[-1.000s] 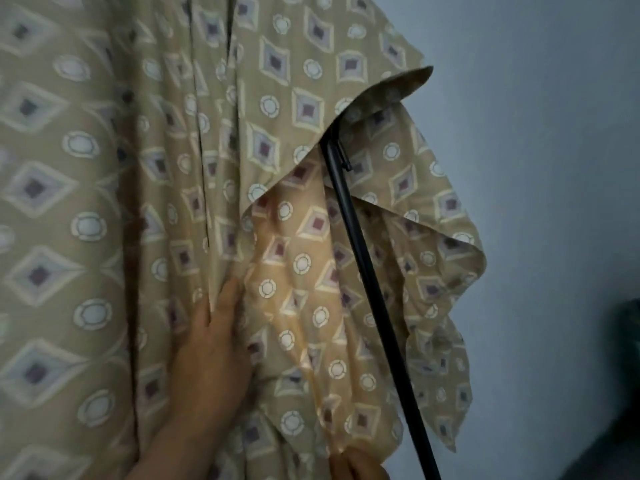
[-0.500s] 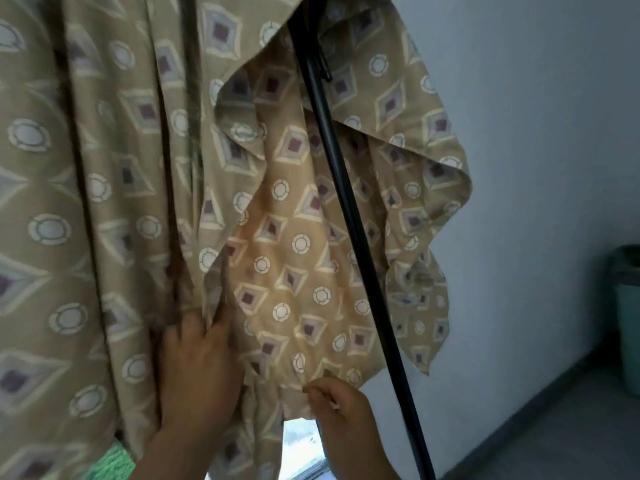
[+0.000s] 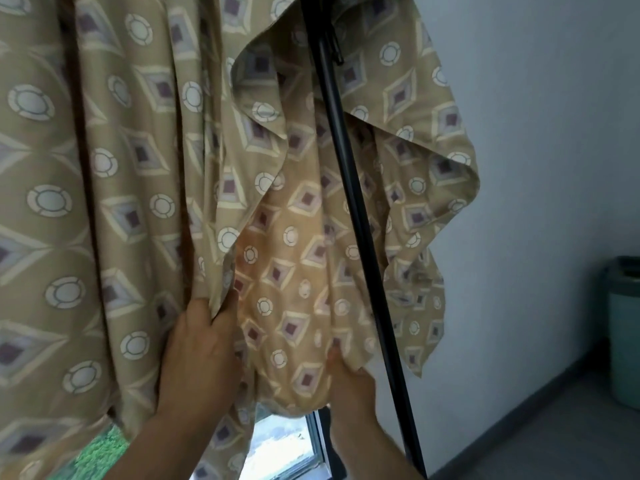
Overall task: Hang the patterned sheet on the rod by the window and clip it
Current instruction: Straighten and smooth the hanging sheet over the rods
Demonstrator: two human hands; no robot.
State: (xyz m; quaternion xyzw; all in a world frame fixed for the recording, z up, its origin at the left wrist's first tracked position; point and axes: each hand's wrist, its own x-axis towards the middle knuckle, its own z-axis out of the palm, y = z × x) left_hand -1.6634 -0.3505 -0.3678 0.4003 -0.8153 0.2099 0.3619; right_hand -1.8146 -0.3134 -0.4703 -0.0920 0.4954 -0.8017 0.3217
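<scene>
A: What has been changed in the last second?

B: The right hand (image 3: 349,382), barely in view a second ago, has been brought up under the lower edge of the beige cotton sheet printed with diamonds and circles (image 3: 138,202); a bunched corner is now pinched in its grip. The left hand (image 3: 199,355) has been shifted from lying flat on the cloth to a grip round a vertical fold. A strip of bright window (image 3: 284,445) has been uncovered below the hem.

A: What is meant by that for the task?

B: The sheet is judged to be hung already; its right end is being straightened. No clip can be seen.

A: Where is the sheet, and how is it aligned?

B: It is draped over the thin black metal rod (image 3: 349,202), at the right beside the pale wall (image 3: 536,168). Its long folds run top to bottom, the hem downward.
</scene>
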